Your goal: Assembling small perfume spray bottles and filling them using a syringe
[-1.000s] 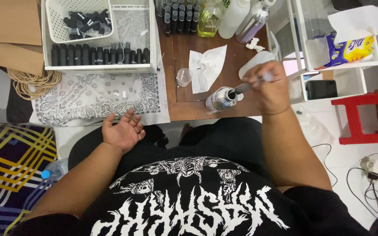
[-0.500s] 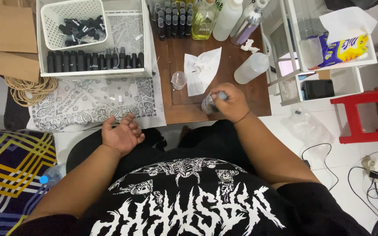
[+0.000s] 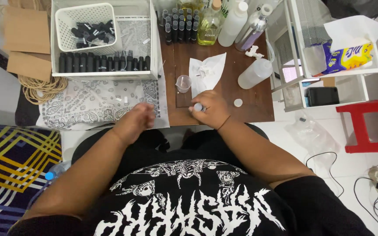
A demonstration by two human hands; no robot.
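Seated at the near edge of a low brown wooden table (image 3: 250, 98), seen from above. Right hand (image 3: 208, 109) closed around a small clear glass vial (image 3: 198, 107), only its round top showing between thumb and fingers, held upright just above the table edge, probably to keep the contents from spilling. Left hand (image 3: 133, 123) blurred, hovering over the near border of a white paisley-patterned cloth (image 3: 92, 102) and holding nothing visible; fingers loosely curled, though hard to tell how far closed through the blur. Just beyond the right hand, a small clear plastic measuring cup (image 3: 183, 83) and a crumpled white paper sheet (image 3: 206, 72), both within easy reach. A small white round cap (image 3: 238, 102) lying alone to the right of the hand, perhaps set aside from a bottle. Further right, a translucent white squeeze bottle (image 3: 254, 74) lying on its side. At the table's far edge, a row of dark-capped vials (image 3: 180, 26) and a yellow liquid bottle (image 3: 209, 28). On the left, a white plastic basket (image 3: 88, 15) of black caps.
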